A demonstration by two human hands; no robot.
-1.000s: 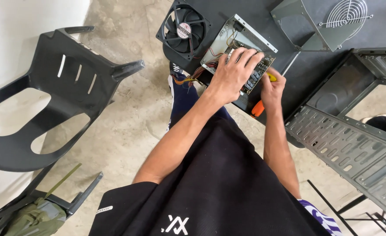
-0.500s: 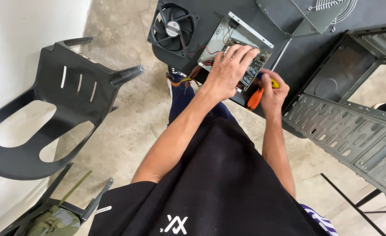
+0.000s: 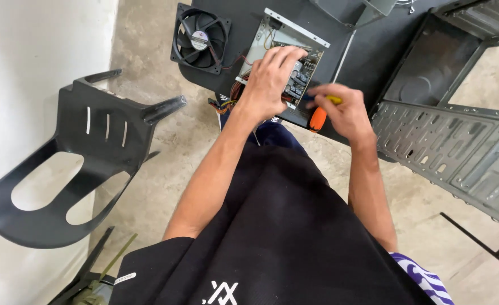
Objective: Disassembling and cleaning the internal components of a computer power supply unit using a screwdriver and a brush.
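Bare concrete floor (image 3: 165,164) fills the middle of the frame, with a white wall along the left edge. Dark table (image 3: 368,51) across the upper centre and upper right. On it, upper centre, an opened power supply unit (image 3: 278,39): metal tray, circuit board inside, a bundle of coloured wires (image 3: 230,99) spilling off its lower left corner over the table edge. Left hand (image 3: 269,82) lies palm down on the board, fingers spread over the components, pressing on the unit rather than closed around anything. Right hand (image 3: 345,110), just right of the left and near the unit's lower right corner, is closed around a screwdriver (image 3: 320,116) with an orange and yellow handle; the tip is hidden behind the fingers, so where it meets the board cannot be told. Black case fan (image 3: 200,39) sits on the table just left of the unit, a thin lead running toward it. Grey metal computer case panel (image 3: 453,152) and the open chassis occupy the right side of the frame. Black plastic chair (image 3: 85,164) tipped on its side at left, well apart from the table. Person's black shirt fills the lower centre.
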